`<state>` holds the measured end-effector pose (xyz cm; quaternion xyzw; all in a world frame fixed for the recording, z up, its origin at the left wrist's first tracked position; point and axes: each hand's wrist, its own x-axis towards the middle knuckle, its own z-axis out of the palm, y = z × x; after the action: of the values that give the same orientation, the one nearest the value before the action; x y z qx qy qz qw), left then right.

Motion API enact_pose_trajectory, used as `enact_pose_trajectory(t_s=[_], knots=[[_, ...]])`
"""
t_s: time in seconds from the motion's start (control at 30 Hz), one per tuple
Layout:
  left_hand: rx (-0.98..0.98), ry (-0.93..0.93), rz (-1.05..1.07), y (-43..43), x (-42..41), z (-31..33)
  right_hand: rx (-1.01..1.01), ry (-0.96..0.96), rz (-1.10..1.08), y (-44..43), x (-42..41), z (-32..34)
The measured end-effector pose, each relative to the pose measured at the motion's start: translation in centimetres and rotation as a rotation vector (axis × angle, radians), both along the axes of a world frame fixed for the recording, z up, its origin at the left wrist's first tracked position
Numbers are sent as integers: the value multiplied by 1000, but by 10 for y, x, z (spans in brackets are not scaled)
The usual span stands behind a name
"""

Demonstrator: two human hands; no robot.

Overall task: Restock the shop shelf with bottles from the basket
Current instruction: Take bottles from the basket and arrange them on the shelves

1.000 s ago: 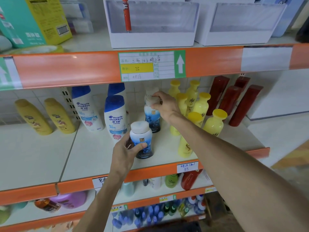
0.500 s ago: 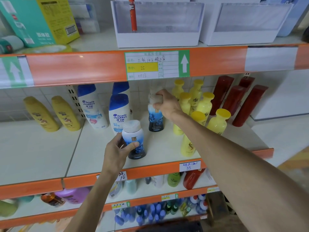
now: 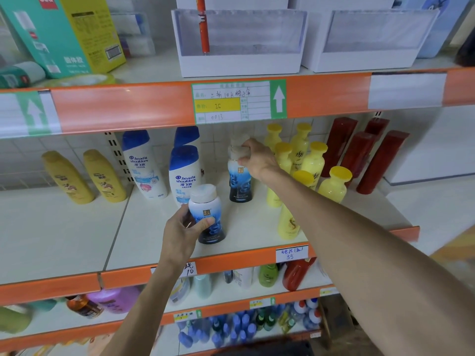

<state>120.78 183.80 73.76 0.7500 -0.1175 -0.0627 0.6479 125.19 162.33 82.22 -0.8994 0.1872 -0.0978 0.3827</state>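
Two white-capped bottles with blue-to-black bodies stand on the middle shelf [image 3: 246,235]. My left hand [image 3: 183,231] wraps the body of the near blue bottle [image 3: 207,214], close to the shelf's front edge. My right hand [image 3: 258,160] grips the cap of the far blue bottle [image 3: 240,181], which stands upright deeper in, between the Head & Shoulders bottles [image 3: 183,173] and the yellow bottles [image 3: 311,163]. The basket is out of view.
Dark red bottles [image 3: 372,155] stand at the right and mustard bottles [image 3: 84,176] at the left. The orange rail of the upper shelf [image 3: 128,109] hangs just above my right hand. White bins [image 3: 239,47] sit on top. Lower shelves hold more bottles.
The view has shifted slightly. My right hand has set the far bottle a little deeper on the shelf; my left hand keeps the near bottle near the front edge.
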Motion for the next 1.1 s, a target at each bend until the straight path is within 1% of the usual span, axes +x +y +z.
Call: enact_pose_trajectory(t_s=[0.1,0.27,0.43,0.7,0.77,0.8,0.87,0.93,1.03,1.1], knots=[[0,1,2,0,-1,0,-24,25,39,0,-2,3],[-1,2,-5,1,-1,0,7,-22,26,3,0,2],[-1,1,-2,2,0,-2,-71,43,69,0,3,7],[-9,-8,2,1,2,-3,-43,20,52,0,5,2],[-5,-11,1,1,2,-3,-75,-35,41,6,2,4],[-4,-13,2,1,2,-3,-127,-92,24,10,-3,6],[1,-18,4,0,1,-3,-278,-268,-14,18,-19,7],[-2,-17,10,-3,1,-3,-366,-405,-26,27,-45,5],[-13,-18,15,-13,-2,-1,-299,-468,-9,39,-92,-9],[-11,-17,11,-21,-4,0,-245,-466,48,45,-126,-28]])
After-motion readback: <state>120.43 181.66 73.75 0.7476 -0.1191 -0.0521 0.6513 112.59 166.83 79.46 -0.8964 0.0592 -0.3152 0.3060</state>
